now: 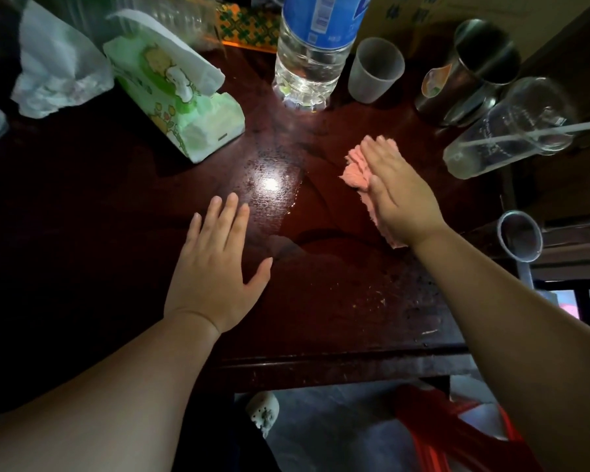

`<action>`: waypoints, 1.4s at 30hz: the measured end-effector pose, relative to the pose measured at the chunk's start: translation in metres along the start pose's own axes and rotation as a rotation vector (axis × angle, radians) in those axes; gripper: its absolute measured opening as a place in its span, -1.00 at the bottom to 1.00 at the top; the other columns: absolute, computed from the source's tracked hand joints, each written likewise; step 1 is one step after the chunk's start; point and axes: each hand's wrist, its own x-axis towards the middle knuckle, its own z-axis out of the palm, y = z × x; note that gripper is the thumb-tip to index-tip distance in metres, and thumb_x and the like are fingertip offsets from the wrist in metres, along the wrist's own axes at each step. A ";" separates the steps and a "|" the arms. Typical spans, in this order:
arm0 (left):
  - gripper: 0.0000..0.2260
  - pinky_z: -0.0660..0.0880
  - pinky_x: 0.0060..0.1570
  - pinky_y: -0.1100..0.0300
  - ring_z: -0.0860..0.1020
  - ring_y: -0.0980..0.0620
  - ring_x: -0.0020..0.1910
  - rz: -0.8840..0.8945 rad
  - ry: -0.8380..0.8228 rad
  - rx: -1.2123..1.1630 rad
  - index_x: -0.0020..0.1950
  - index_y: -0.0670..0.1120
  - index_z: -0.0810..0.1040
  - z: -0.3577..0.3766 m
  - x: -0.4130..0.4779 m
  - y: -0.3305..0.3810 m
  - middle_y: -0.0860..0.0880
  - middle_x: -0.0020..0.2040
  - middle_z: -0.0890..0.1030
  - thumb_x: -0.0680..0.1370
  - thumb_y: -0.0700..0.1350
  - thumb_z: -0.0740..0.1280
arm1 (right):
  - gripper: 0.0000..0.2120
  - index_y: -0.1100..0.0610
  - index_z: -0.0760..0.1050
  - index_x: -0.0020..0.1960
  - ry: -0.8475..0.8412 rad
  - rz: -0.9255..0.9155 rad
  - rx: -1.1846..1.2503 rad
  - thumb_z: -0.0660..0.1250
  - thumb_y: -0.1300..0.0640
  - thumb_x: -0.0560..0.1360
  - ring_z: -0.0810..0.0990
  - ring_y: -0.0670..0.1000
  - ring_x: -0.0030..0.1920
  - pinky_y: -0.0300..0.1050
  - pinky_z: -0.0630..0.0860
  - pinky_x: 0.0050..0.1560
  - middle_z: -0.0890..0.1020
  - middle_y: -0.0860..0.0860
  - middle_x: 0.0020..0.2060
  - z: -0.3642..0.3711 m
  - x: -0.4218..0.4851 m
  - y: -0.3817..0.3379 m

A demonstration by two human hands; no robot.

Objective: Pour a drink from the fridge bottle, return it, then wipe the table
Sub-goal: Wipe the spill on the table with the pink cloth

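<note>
Pink terry cloth [356, 168], crumpled and soft, lies on the dark reddish-brown wooden tabletop [338, 301] under the right hand [401, 195]. That hand presses flat on it, fingers straight and together, palm down, so its grip is not curled around the cloth but spread over it; cloth edges show beyond the fingertips and below the wrist. Just to the thumb side of this hand a thin wet film with a curved edge [307, 233] shines on the wood under a bright light reflection.

Across that wet patch the left hand [215, 264] rests palm down on the tabletop, fingers extended and slightly spread, its grip apart and holding nothing.

Beyond the right hand's fingertips stands a clear plastic water bottle with a blue label [312, 52], upright, with a frosted translucent plastic cup [375, 69] just beside it. Further out past the right hand's little-finger side are two brushed steel tumblers [467, 69] and a clear glass with a straw [511, 127], near the tabletop's edge. Beyond the left hand's fingertips sits a green-and-white soft pack of tissues with a cartoon print [181, 107], and further off a crumpled white plastic bag [55, 69].
</note>
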 end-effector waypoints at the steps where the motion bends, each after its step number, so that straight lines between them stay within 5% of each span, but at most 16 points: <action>1: -0.31 -0.03 0.50 -0.02 0.01 -0.06 0.54 -0.001 0.002 0.000 0.54 -0.16 0.12 0.000 0.000 0.000 -0.11 0.56 0.09 0.53 0.24 -0.04 | -0.53 0.22 0.19 0.49 0.023 0.044 0.036 -0.03 0.12 0.60 0.10 -0.01 0.51 -0.22 -0.09 0.50 0.25 0.11 0.48 0.001 0.000 0.000; 12: -0.31 0.00 0.49 -0.03 0.07 -0.11 0.53 -0.003 0.016 -0.034 0.51 -0.18 0.19 0.000 0.001 0.000 -0.14 0.54 0.15 0.51 0.22 0.02 | -0.35 0.19 0.09 0.53 0.262 0.540 -0.031 -0.28 -0.01 0.50 0.00 0.02 0.54 -0.13 -0.16 0.52 0.15 0.07 0.52 0.034 -0.021 -0.052; 17: -0.31 -0.02 0.49 -0.02 0.08 -0.11 0.53 -0.001 0.016 -0.025 0.51 -0.18 0.20 0.000 0.002 0.000 -0.14 0.54 0.15 0.51 0.22 0.02 | -0.42 0.20 0.05 0.53 0.351 0.724 -0.024 -0.20 0.06 0.54 -0.01 0.02 0.54 -0.03 -0.08 0.53 0.12 0.08 0.53 0.042 -0.024 -0.078; 25: -0.32 -0.01 0.49 -0.02 0.07 -0.10 0.53 -0.005 0.015 -0.021 0.51 -0.18 0.19 0.001 0.002 0.000 -0.14 0.54 0.15 0.51 0.22 0.03 | -0.49 0.20 -0.10 0.55 0.180 0.617 0.015 -0.10 0.09 0.64 -0.13 0.07 0.54 -0.10 -0.15 0.52 -0.05 0.11 0.55 0.032 -0.039 -0.060; 30: -0.32 -0.04 0.49 0.00 0.06 -0.09 0.54 -0.003 0.017 -0.030 0.52 -0.17 0.18 0.001 0.002 0.000 -0.13 0.55 0.14 0.51 0.22 0.03 | -0.48 0.23 -0.10 0.54 0.239 0.720 -0.066 -0.08 0.12 0.63 -0.15 0.11 0.54 -0.05 -0.16 0.53 -0.05 0.15 0.54 0.042 -0.026 -0.070; 42: -0.31 -0.07 0.50 0.01 -0.02 -0.05 0.55 -0.009 0.007 -0.013 0.54 -0.15 0.11 -0.001 0.000 0.000 -0.10 0.57 0.06 0.53 0.24 -0.04 | -0.43 0.18 0.01 0.54 0.007 0.207 -0.050 -0.07 0.09 0.55 -0.10 0.06 0.54 -0.13 -0.14 0.51 0.03 0.11 0.54 0.015 0.015 -0.035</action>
